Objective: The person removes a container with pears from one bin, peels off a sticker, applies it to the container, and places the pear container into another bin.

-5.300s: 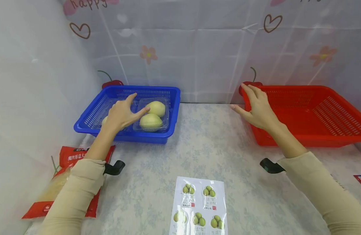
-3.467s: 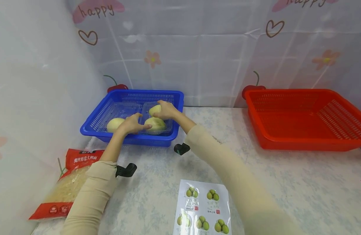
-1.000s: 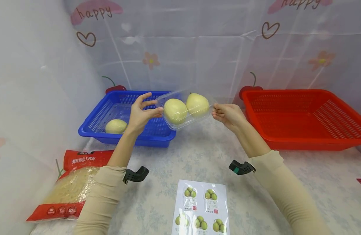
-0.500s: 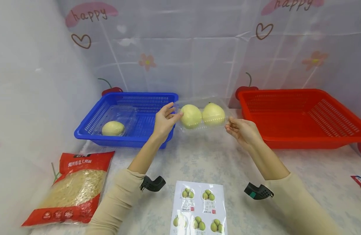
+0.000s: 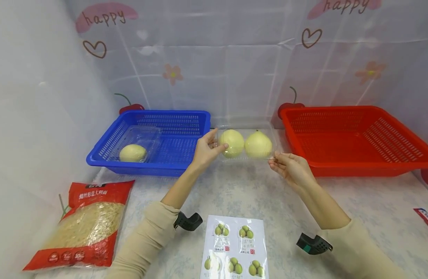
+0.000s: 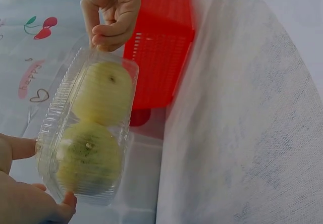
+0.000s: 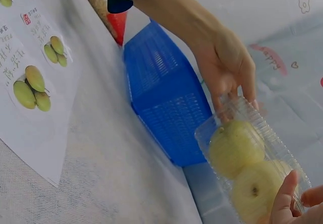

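Observation:
In the head view, a clear plastic clamshell box (image 5: 239,159) with two pale yellow pears (image 5: 258,145) is held between both hands, in the gap between the two baskets. My left hand (image 5: 202,155) grips its left end, thumb on the near side. My right hand (image 5: 293,168) pinches its near right corner between thumb and fingers. The left wrist view shows the box (image 6: 55,118) closed and tilted, a hand at each end. Stem ends of both pears face that camera. In the right wrist view the left hand's fingers (image 7: 227,114) lie partly behind the clear plastic.
A blue basket (image 5: 144,169) at left holds another clear box (image 5: 144,133) with one pear (image 5: 132,153). At right stands a red basket (image 5: 360,170). A red pasta bag (image 5: 85,224) lies front left, a pear sticker sheet (image 5: 234,244) front middle. Each wrist wears a black camera (image 5: 188,221).
From empty hands spread apart, both hands reached into the blue basket and lifted out the box of two pears. It has since moved right and down, turning more level.

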`<state>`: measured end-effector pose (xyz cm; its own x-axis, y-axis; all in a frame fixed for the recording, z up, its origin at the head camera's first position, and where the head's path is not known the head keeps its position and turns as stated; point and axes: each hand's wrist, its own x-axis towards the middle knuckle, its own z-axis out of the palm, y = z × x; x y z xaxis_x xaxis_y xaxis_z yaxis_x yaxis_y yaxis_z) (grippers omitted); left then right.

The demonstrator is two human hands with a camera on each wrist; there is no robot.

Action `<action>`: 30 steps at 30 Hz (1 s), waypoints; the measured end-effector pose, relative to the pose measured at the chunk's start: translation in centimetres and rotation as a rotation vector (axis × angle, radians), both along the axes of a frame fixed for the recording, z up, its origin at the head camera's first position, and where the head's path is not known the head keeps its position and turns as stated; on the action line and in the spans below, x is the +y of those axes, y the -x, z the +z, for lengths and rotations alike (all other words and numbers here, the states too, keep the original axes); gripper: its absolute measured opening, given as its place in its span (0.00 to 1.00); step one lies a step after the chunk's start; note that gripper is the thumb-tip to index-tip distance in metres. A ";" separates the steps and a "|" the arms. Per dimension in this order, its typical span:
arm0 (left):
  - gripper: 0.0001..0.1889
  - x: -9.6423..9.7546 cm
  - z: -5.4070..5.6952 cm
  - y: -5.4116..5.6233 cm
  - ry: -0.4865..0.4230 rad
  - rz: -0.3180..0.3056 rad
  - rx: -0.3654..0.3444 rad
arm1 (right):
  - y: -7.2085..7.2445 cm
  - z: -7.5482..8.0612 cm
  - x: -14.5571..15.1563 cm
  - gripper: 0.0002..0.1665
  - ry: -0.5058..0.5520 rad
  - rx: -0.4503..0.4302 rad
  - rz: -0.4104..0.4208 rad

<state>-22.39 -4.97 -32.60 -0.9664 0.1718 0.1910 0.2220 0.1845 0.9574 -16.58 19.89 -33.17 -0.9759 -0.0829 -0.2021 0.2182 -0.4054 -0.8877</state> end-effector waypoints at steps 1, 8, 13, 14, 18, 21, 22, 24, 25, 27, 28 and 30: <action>0.35 0.1 -0.1 0.0 0.008 -0.005 0.013 | -0.1 -0.1 0.0 0.08 -0.001 -0.003 -0.002; 0.29 0.8 -0.8 -0.3 0.108 -0.013 0.079 | -0.5 -0.8 0.3 0.12 0.006 -0.026 -0.006; 0.26 1.4 -1.4 -0.4 0.126 -0.022 0.087 | -0.7 -1.7 0.6 0.09 0.011 -0.029 -0.011; 0.25 1.5 -1.6 -0.4 0.133 -0.024 0.093 | -0.8 -1.8 0.6 0.08 0.009 -0.028 -0.010; 0.25 1.8 -2.0 -0.4 0.151 -0.025 0.103 | -1.0 -2.3 0.8 0.05 0.002 -0.023 -0.004; 0.25 1.9 -2.3 -0.5 0.157 -0.024 0.092 | -1.1 -2.7 0.9 0.05 0.000 -0.027 0.003; 0.26 1.9 -2.4 -0.4 0.157 -0.023 0.082 | -1.1 -2.8 1.0 0.04 0.001 -0.031 0.006; 0.26 1.9 -2.7 -0.4 0.163 -0.021 0.071 | -1.1 -2.9 1.0 0.05 -0.001 -0.041 0.012; 0.26 1.9 -2.8 -0.4 0.167 -0.020 0.068 | -1.1 -3.1 1.0 0.05 -0.001 -0.047 0.014; 0.26 2.0 -3.0 -0.4 0.174 -0.019 0.061 | -1.2 -3.2 1.0 0.05 -0.008 -0.051 0.016; 0.26 2.0 -3.0 -0.5 0.174 -0.019 0.058 | -1.2 -3.3 1.0 0.04 -0.012 -0.049 0.017; 0.26 2.0 -3.1 -0.5 0.173 -0.022 0.057 | -1.2 -3.5 1.0 0.05 -0.021 -0.044 0.016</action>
<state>-21.90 -2.99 -35.73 -0.9505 0.2280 0.2112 0.2810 0.3400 0.8975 -15.41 20.86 -36.64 -0.9646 -0.0935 -0.2465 0.2634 -0.3831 -0.8853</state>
